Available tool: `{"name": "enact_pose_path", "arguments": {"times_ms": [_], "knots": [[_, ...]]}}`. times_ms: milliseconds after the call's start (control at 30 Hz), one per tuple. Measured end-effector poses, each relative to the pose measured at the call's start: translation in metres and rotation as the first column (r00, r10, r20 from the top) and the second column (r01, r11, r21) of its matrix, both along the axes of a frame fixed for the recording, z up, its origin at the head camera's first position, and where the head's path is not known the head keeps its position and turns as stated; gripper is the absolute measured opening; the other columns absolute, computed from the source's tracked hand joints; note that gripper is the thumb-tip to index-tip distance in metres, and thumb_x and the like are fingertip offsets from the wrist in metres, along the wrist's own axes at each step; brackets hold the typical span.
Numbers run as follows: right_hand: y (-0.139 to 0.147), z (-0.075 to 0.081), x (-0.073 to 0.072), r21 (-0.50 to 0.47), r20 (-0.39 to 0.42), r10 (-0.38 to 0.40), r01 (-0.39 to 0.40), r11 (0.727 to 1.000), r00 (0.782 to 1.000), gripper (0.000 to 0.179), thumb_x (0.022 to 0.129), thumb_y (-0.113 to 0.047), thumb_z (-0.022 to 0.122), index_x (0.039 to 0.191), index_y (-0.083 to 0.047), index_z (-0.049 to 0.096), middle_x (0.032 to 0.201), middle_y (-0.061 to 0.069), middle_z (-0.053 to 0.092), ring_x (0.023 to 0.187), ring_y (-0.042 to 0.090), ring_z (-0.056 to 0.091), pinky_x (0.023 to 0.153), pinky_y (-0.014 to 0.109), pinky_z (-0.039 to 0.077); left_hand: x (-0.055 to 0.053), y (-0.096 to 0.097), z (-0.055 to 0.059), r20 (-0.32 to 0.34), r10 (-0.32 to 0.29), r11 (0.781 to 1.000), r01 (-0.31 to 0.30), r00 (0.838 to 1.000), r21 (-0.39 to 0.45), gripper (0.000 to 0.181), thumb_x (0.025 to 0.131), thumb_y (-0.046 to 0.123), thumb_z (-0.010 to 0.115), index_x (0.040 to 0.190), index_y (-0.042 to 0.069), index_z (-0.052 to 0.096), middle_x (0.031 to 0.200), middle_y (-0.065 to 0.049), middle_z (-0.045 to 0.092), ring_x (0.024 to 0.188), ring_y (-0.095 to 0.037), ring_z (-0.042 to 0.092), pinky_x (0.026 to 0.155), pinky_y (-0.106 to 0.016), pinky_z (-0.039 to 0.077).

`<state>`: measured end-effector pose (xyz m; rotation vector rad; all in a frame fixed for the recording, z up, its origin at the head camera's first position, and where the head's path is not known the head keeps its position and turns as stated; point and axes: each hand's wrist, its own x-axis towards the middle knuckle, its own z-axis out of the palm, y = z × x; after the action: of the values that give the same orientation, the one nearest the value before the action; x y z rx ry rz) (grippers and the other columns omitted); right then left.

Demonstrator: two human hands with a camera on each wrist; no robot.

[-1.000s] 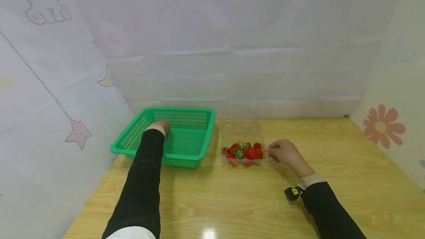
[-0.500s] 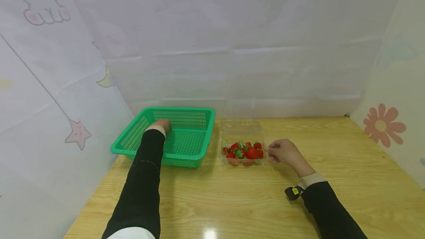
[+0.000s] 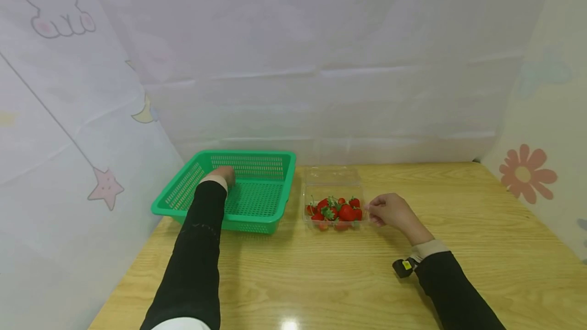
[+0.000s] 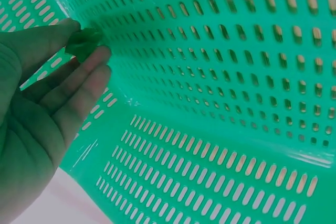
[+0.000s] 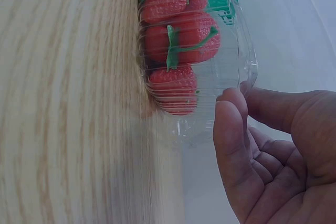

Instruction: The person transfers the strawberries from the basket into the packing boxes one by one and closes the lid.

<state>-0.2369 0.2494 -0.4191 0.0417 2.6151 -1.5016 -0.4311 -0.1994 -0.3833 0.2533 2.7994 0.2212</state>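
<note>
My left hand (image 3: 223, 173) is inside a green plastic basket (image 3: 285, 187), at its left side. In the left wrist view, my thumb and fingers pinch a small, crumpled dark green thing (image 4: 84, 43), leaf-like in look, close to the basket's slotted wall; its kind I cannot tell. A clear plastic clamshell box (image 3: 334, 192) stands to the right of the basket, its lid raised at the back. Red strawberries (image 3: 346, 212) with green leaves lie in it. My right hand (image 3: 390, 210) pinches the box's right rim between thumb and fingertips.
Both the basket and the box stand on a wooden table (image 3: 293, 269). Behind them rises a pale cloth backdrop (image 3: 321, 75), with printed cloth at the left and right sides. A black wrist camera (image 3: 403, 267) sits on my right wrist.
</note>
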Motion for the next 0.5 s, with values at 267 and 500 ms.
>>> {"name": "enact_pose_path", "arguments": {"times_ms": [267,500], "knots": [[-0.002,0.000,-0.007,-0.010,-0.002,0.003,-0.003,1.000,1.000,0.029,0.099,-0.013,0.059,0.108,0.014,0.061,0.079,0.014,0.066,0.072,0.028,0.067,0.065,0.038,0.057,-0.005,0.005,0.009,-0.222,-0.040,0.999,0.037,0.974,-0.018,0.018,0.092,0.012,0.068,0.103,-0.002,0.068,0.098,-0.017,0.066,0.089,-0.032,0.063,0.076,-0.044,0.053],[-0.002,-0.003,-0.014,-0.003,-0.020,0.019,-0.019,1.000,1.000,0.027,0.098,-0.011,0.059,0.107,0.014,0.062,0.078,0.013,0.065,0.072,0.029,0.067,0.065,0.038,0.057,-0.004,0.018,0.023,-0.310,-0.087,0.995,0.095,0.947,0.009,0.019,0.092,0.015,0.065,0.079,0.007,0.055,0.069,-0.004,0.048,0.060,-0.018,0.046,0.058,-0.035,0.041]]}}
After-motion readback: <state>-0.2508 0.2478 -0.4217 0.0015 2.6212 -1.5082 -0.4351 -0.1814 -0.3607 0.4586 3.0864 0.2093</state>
